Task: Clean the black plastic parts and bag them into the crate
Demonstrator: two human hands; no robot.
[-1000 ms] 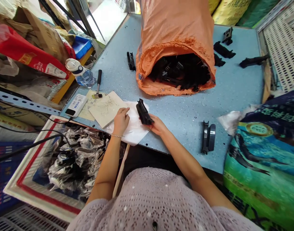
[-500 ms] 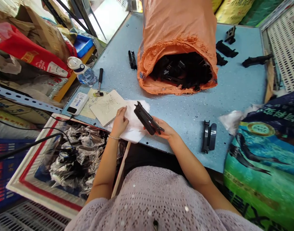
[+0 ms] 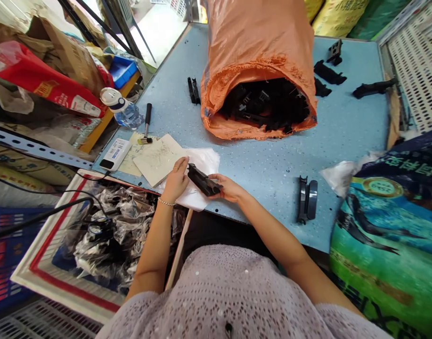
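Note:
My right hand (image 3: pixel 227 187) grips a black moulded plastic part (image 3: pixel 203 181) by its right end, low over a white sheet (image 3: pixel 205 162). My left hand (image 3: pixel 176 179) rests on the sheet's left side, its fingertips right beside the part's left end. Whether they touch it I cannot tell. Beyond the hands, an orange woven sack (image 3: pixel 256 56) lies on its side, with many similar black parts (image 3: pixel 265 106) in its mouth. A black part with a grey face (image 3: pixel 306 200) sits on the table to my right.
The blue speckled table (image 3: pixel 343 141) holds a small hammer (image 3: pixel 147 123), a beige card (image 3: pixel 158 159), a white box (image 3: pixel 115 154) and several black parts (image 3: pixel 329 73). A tray of bagged parts (image 3: pixel 110 230) lies at lower left, and a printed sack (image 3: pixel 378 245) at right.
The black part has tipped from nearly upright to lying almost level, and it has moved left toward my left hand. My right hand has shifted left with it.

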